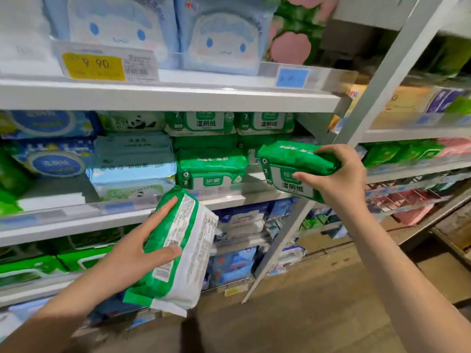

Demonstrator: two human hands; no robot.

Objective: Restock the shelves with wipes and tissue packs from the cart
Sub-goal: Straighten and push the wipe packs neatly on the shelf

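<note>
My right hand (339,177) grips a green wipes pack (293,169) at its right end, holding it in front of the right end of the middle shelf (229,200). Just left of it, more green packs (211,169) of the same kind stand stacked on that shelf. My left hand (142,245) holds a second green-and-white wipes pack (178,248) upright, its printed back facing me, lower down in front of the shelf edge. The cart is out of view.
Blue and light-blue wipes packs (132,169) fill the shelf's left half. The upper shelf (165,95) carries pale blue cartoon-face packs and a yellow price tag (94,66). A grey upright post (356,128) runs diagonally at right, with further shelves beyond it. Lower shelves hold more packs.
</note>
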